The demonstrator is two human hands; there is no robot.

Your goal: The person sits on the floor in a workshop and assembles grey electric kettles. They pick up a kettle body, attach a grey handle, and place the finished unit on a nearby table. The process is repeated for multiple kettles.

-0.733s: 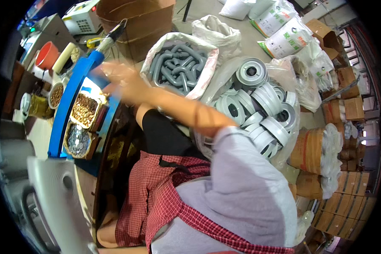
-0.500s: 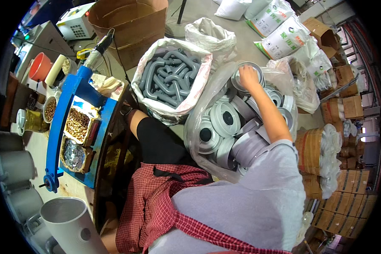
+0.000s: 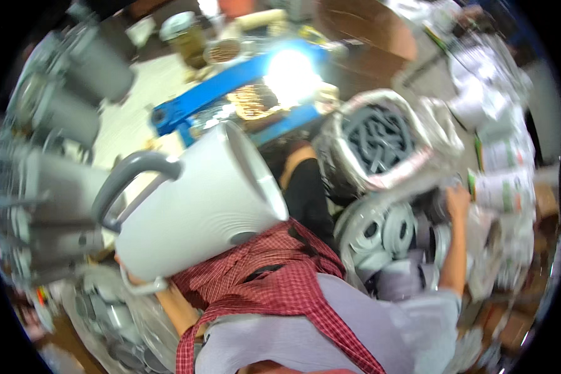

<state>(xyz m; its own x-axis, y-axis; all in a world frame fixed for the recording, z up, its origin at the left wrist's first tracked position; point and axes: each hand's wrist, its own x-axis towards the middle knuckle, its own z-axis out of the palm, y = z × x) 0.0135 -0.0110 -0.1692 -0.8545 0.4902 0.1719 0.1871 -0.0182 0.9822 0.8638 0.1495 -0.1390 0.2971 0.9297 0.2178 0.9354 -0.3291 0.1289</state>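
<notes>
A large light-grey plastic bucket (image 3: 199, 212) lies tilted across my lap, its open mouth facing up and right. It has a dark-grey curved handle (image 3: 121, 177) and a small pale loop at its base. My left hand (image 3: 123, 269) is closed at the bucket's lower end, with most of its fingers hidden behind it. My right hand (image 3: 458, 198) is stretched out to the far end of a clear bag (image 3: 346, 234) of grey round lids (image 3: 397, 229). Motion blurs its fingers, and I cannot make out whether they grip a part.
A blue clamp frame (image 3: 224, 81) lies on the pale worktable (image 3: 124, 124) ahead, by a tray of brass-coloured pieces (image 3: 254, 101). A white sack (image 3: 380, 181) holds grey bent tubes. More grey buckets (image 3: 62, 181) stand at left, above another bag of grey parts (image 3: 109, 318).
The view has swung left. The bucket, formerly upright at the lower left, is now raised and tilted in my left hand. My right hand stays at the bag's far end.
</notes>
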